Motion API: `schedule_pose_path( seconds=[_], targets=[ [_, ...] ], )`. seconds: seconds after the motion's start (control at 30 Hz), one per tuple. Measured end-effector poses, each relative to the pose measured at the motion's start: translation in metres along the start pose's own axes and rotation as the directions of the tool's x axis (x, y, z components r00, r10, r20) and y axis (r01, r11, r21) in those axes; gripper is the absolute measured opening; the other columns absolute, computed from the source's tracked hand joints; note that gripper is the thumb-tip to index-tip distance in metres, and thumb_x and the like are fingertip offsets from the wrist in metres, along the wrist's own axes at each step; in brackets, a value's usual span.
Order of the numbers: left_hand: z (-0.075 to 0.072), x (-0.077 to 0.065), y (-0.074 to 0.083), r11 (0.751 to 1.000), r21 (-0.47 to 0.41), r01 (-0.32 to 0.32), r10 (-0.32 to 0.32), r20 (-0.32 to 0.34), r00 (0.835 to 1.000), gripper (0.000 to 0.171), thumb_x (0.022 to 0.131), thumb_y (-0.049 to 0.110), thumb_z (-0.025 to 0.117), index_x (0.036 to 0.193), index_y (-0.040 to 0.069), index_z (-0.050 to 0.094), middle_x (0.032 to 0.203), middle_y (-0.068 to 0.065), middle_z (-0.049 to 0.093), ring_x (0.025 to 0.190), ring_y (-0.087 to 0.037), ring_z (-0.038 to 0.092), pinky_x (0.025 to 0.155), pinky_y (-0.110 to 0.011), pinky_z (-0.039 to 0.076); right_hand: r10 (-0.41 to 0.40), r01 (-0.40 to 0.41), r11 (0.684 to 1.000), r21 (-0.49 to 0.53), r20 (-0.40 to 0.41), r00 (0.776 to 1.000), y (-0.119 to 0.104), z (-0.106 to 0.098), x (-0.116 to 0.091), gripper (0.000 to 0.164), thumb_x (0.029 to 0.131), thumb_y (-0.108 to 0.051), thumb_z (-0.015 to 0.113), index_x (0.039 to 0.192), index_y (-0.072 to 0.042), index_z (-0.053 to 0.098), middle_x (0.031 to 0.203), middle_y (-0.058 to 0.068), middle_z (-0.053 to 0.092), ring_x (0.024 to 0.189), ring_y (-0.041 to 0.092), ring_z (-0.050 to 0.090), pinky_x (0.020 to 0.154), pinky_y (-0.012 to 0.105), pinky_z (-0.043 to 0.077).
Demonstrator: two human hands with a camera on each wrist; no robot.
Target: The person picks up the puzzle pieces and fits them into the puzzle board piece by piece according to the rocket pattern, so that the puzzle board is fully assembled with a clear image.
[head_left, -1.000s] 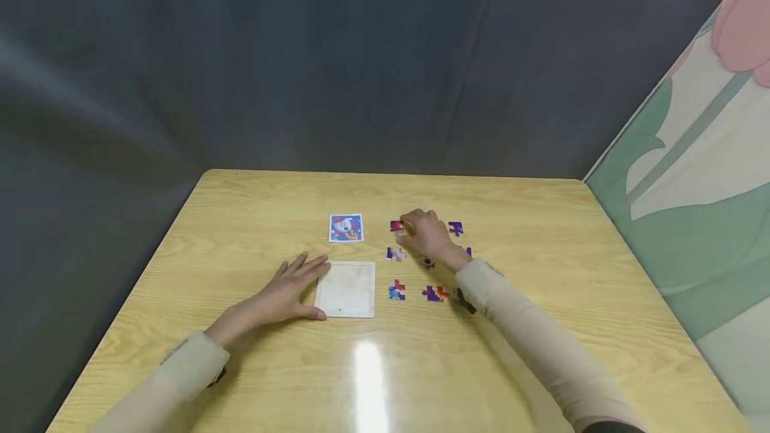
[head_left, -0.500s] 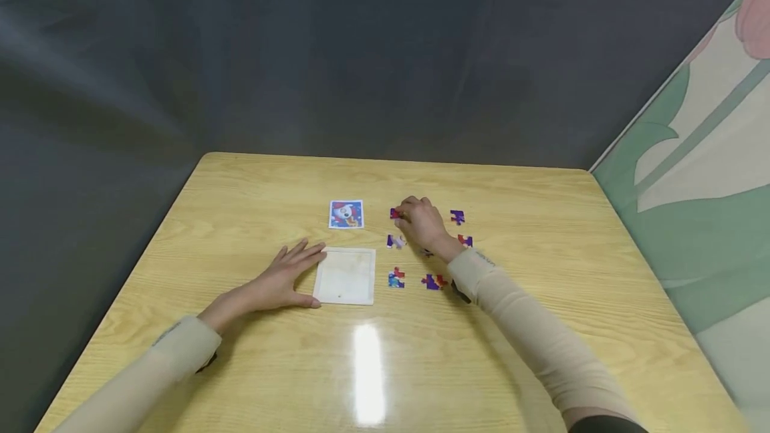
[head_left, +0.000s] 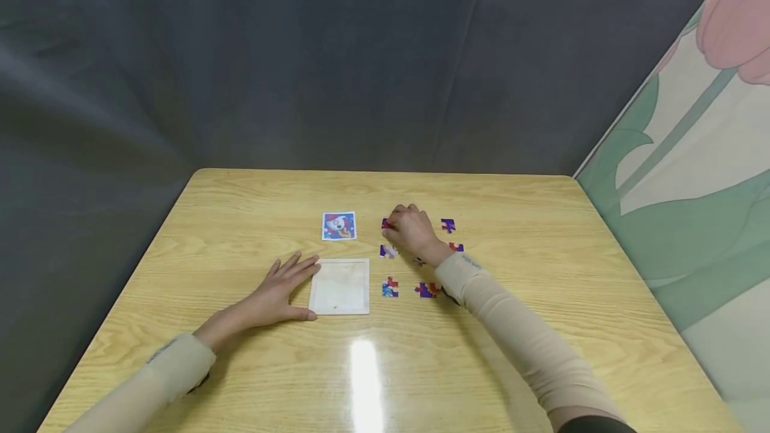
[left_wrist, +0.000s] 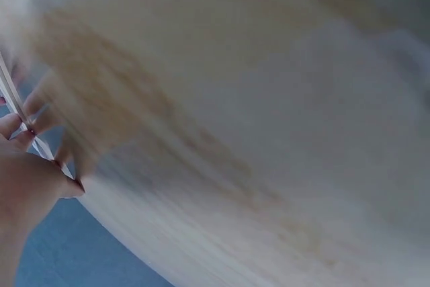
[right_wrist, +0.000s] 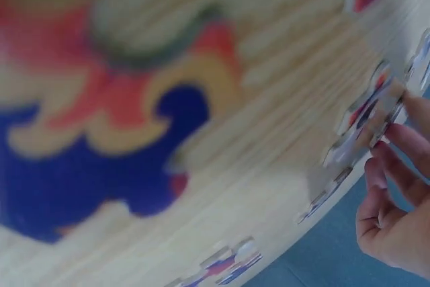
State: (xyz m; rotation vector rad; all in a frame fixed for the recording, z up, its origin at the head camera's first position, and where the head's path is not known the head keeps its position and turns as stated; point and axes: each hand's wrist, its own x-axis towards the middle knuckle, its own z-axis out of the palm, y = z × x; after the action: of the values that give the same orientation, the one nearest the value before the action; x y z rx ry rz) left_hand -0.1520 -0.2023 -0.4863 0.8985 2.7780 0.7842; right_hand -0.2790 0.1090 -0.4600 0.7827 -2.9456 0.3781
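My left hand point(head_left: 271, 294) lies with spread, straight fingers along the left edge of a square white puzzle tray point(head_left: 339, 286), fingertips at its upper left and thumb at its lower left corner. The left wrist view shows that hand point(left_wrist: 30, 189) at the tray's thin edge. My right hand point(head_left: 415, 229) reaches over the loose jigsaw pieces, its curled fingers and thumb pinching a red and purple puzzle piece point(head_left: 385, 223) in the back row. In the right wrist view, the fingertips point(right_wrist: 402, 132) meet a piece's edge. The hand and forearm hide other pieces.
Behind the tray lies a picture card point(head_left: 339, 226) with a white cartoon figure. Several puzzle pieces stay spread right of the tray, among them a purple one point(head_left: 448, 225), a blue and red one point(head_left: 390, 287) and a purple and orange one point(head_left: 426, 290).
The head view shifts a little. My right fingers have drawn in slightly over the red and purple puzzle piece, which lies in the same spot. The left hand stays at the tray.
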Motion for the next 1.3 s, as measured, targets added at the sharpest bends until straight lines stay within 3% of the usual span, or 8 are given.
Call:
schedule_pose_path(
  seconds=[0.33, 0.57, 0.67, 0.8, 0.97, 1.2, 1.3],
  targets=[
    [0.004, -0.003, -0.003, 1.0, 0.002, -0.008, 0.008, -0.039, 0.999, 0.094, 0.077, 0.051, 0.075, 0.148, 0.006, 0.035, 0.157, -0.012, 0.026, 0.144, -0.044, 0.011, 0.11, -0.07, 0.002, -0.063, 0.06, 0.997, -0.042, -0.061, 0.996, -0.001, 0.003, 0.0, 0.024, 0.087, -0.024, 0.07, 0.104, -0.007, 0.072, 0.1, 0.009, 0.066, 0.088, 0.024, 0.056, 0.075, 0.04, 0.05],
    [0.006, -0.002, -0.004, 1.0, 0.0, -0.022, 0.022, -0.079, 0.997, 0.094, 0.076, 0.051, 0.075, 0.148, 0.005, 0.036, 0.157, -0.012, 0.027, 0.144, -0.043, 0.011, 0.11, -0.068, 0.001, 0.04, -0.039, 0.999, 0.03, -0.024, 0.999, 0.001, -0.002, 0.005, 0.038, 0.083, -0.03, 0.072, 0.112, -0.005, 0.065, 0.096, 0.009, 0.064, 0.085, 0.024, 0.055, 0.07, 0.037, 0.049],
    [0.007, -0.004, -0.004, 1.0, -0.003, -0.016, 0.016, -0.069, 0.997, 0.095, 0.076, 0.052, 0.075, 0.148, 0.006, 0.035, 0.157, -0.011, 0.026, 0.144, -0.042, 0.01, 0.111, -0.067, -0.001, 0.035, -0.033, 0.998, 0.052, -0.023, 0.999, -0.005, -0.001, 0.003, 0.043, 0.083, -0.031, 0.073, 0.115, -0.004, 0.064, 0.097, 0.009, 0.064, 0.086, 0.023, 0.058, 0.071, 0.037, 0.052],
    [0.008, -0.006, -0.006, 1.0, -0.001, 0.003, -0.003, -0.059, 0.998, 0.096, 0.075, 0.053, 0.075, 0.149, 0.007, 0.035, 0.158, -0.009, 0.025, 0.145, -0.04, 0.009, 0.112, -0.066, -0.002, -0.074, 0.08, 0.992, 0.096, -0.07, 0.995, -0.028, -0.001, 0.0, 0.045, 0.081, -0.029, 0.077, 0.115, -0.002, 0.064, 0.095, 0.009, 0.065, 0.083, 0.021, 0.06, 0.07, 0.035, 0.053],
    [0.008, -0.008, -0.009, 1.0, -0.007, -0.003, 0.002, -0.098, 0.995, 0.094, 0.073, 0.051, 0.077, 0.146, 0.007, 0.039, 0.156, -0.01, 0.029, 0.144, -0.042, 0.013, 0.111, -0.067, 0.001, -0.241, 0.249, 0.962, 0.108, -0.088, 0.967, -0.072, 0.005, -0.005, 0.042, 0.079, -0.026, 0.079, 0.112, -0.003, 0.065, 0.091, 0.006, 0.065, 0.077, 0.016, 0.059, 0.064, 0.026, 0.052],
    [0.008, -0.009, -0.011, 0.999, -0.034, 0.002, -0.006, -0.111, 0.994, 0.09, 0.072, 0.052, 0.078, 0.142, 0.006, 0.044, 0.156, -0.009, 0.03, 0.144, -0.04, 0.013, 0.112, -0.066, 0.001, -0.336, 0.336, 0.94, 0.059, 0.005, 0.942, -0.114, 0.02, -0.012, 0.039, 0.081, -0.032, 0.076, 0.111, -0.01, 0.067, 0.104, 0.005, 0.067, 0.093, 0.017, 0.063, 0.08, 0.03, 0.054],
    [0.008, -0.009, -0.011, 1.0, -0.031, 0.007, -0.01, -0.104, 0.994, 0.09, 0.073, 0.054, 0.076, 0.142, 0.006, 0.044, 0.156, -0.008, 0.029, 0.145, -0.039, 0.013, 0.112, -0.065, 0.0, -0.338, 0.336, 0.94, 0.053, 0.031, 0.941, -0.122, 0.024, -0.013, 0.038, 0.081, -0.032, 0.075, 0.112, -0.011, 0.07, 0.099, 0.0, 0.065, 0.087, 0.012, 0.058, 0.079, 0.028, 0.051]
  ],
)
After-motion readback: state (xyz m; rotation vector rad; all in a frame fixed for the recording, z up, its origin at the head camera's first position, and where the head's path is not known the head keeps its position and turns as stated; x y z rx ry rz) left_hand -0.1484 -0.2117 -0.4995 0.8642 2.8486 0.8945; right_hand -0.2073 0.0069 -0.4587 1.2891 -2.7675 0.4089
